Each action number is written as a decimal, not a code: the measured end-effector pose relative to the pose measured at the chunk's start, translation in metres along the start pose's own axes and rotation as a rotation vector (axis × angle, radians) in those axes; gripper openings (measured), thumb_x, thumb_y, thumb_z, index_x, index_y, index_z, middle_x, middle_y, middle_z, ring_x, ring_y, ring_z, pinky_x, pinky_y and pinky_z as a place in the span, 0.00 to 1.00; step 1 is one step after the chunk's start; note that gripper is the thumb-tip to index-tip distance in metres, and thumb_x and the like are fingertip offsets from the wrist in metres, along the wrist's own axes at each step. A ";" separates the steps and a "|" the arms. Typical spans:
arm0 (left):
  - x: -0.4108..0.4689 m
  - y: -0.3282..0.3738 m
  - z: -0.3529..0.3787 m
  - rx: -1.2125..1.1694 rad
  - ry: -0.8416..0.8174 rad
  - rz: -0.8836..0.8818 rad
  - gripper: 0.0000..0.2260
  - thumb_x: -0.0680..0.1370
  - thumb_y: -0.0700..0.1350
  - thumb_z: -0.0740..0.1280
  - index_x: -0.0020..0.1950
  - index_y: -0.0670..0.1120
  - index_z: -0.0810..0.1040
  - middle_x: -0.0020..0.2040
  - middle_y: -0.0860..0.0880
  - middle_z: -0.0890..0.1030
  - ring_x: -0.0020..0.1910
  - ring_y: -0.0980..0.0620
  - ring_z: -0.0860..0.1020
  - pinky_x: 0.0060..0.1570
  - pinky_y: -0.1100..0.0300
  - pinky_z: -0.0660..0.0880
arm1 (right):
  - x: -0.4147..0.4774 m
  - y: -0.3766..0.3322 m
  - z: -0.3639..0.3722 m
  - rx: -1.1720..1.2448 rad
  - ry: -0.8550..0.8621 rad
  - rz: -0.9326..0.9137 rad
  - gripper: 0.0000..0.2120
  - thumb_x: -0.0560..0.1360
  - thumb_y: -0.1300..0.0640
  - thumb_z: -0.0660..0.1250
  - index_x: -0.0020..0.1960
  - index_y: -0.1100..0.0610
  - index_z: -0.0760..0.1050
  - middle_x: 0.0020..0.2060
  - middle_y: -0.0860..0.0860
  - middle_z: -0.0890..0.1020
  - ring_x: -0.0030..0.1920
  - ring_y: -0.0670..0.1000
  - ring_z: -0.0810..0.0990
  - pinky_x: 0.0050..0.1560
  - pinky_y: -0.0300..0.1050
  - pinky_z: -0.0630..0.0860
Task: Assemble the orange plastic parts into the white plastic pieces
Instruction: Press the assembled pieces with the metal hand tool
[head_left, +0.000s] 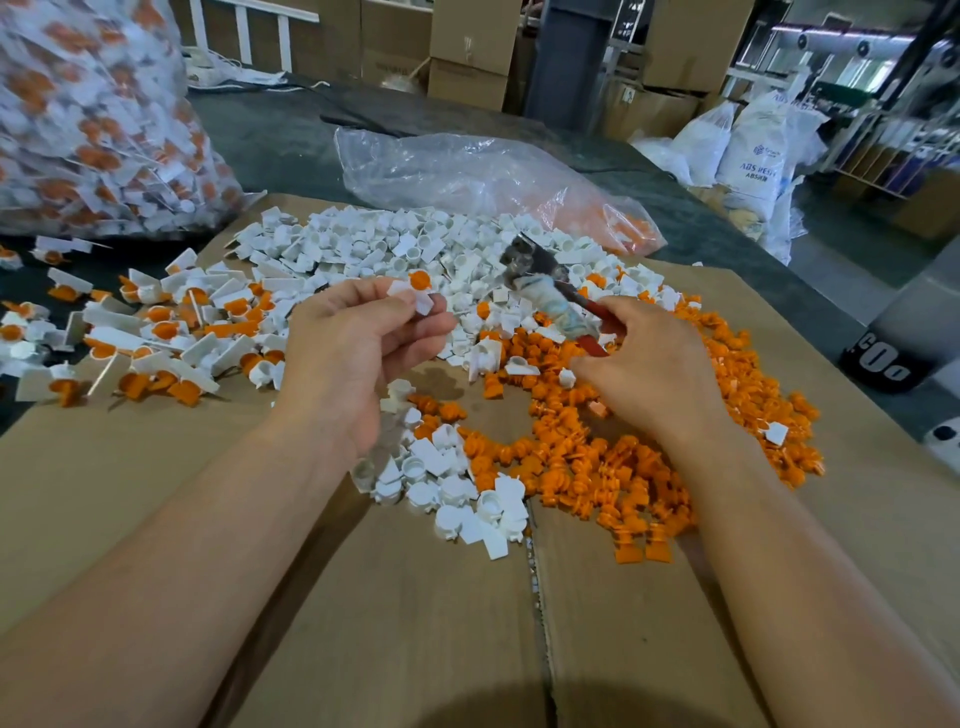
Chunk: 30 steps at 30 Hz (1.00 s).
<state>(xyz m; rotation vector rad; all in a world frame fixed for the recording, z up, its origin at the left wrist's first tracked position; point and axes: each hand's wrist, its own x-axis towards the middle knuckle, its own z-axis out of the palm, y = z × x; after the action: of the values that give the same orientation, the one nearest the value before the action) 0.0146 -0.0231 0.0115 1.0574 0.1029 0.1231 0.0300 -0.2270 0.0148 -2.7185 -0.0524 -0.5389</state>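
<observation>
One pair in hand, a hammer close by

Far left, a bag (88, 119) and a loose heap (156, 332) hold joined pairs. The left hand (358, 338) pinches a white piece (418, 302) between thumb and fingertips, with an orange part (418, 280) sitting on its top, above the white pile (374, 239). Next comes the right hand (649, 364), its fingers curled round the red handle of a hammer (545, 286), low over the orange pile (623, 457).

The risk, as I judge it: if the part sits crooked, a tap could jam or crack it — and the fingertips are right beside where a blow would land. A loose pinch could also drop the pair among unjoined pieces.

Writing: a sack (753, 150) far right reads "ABS RESI", its end cut off. White marks on a black object (878, 364) and print on the boxes (467, 31) cannot be read.
</observation>
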 end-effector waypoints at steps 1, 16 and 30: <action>0.001 0.002 -0.001 -0.046 0.015 -0.019 0.03 0.77 0.33 0.63 0.47 0.37 0.76 0.37 0.45 0.84 0.36 0.52 0.83 0.30 0.67 0.76 | 0.002 0.004 -0.001 -0.016 0.002 0.025 0.20 0.67 0.51 0.71 0.58 0.53 0.74 0.50 0.50 0.78 0.48 0.49 0.73 0.41 0.43 0.68; 0.013 0.033 -0.034 -0.668 0.375 0.084 0.12 0.82 0.47 0.53 0.43 0.43 0.69 0.36 0.42 0.84 0.38 0.49 0.84 0.32 0.64 0.77 | 0.013 0.031 0.000 -0.100 -0.176 0.199 0.34 0.63 0.37 0.72 0.61 0.58 0.73 0.57 0.54 0.78 0.52 0.52 0.75 0.44 0.44 0.65; 0.003 0.007 -0.018 1.255 -0.078 0.189 0.11 0.70 0.37 0.69 0.42 0.54 0.80 0.39 0.60 0.77 0.39 0.60 0.75 0.39 0.60 0.72 | 0.015 0.035 0.006 -0.124 -0.245 0.173 0.38 0.64 0.32 0.66 0.63 0.57 0.70 0.59 0.53 0.75 0.58 0.54 0.73 0.45 0.44 0.66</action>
<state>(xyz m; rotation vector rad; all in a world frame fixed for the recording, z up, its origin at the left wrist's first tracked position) 0.0147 -0.0034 0.0086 2.3249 -0.0052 0.1927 0.0493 -0.2585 0.0032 -2.8593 0.1569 -0.1633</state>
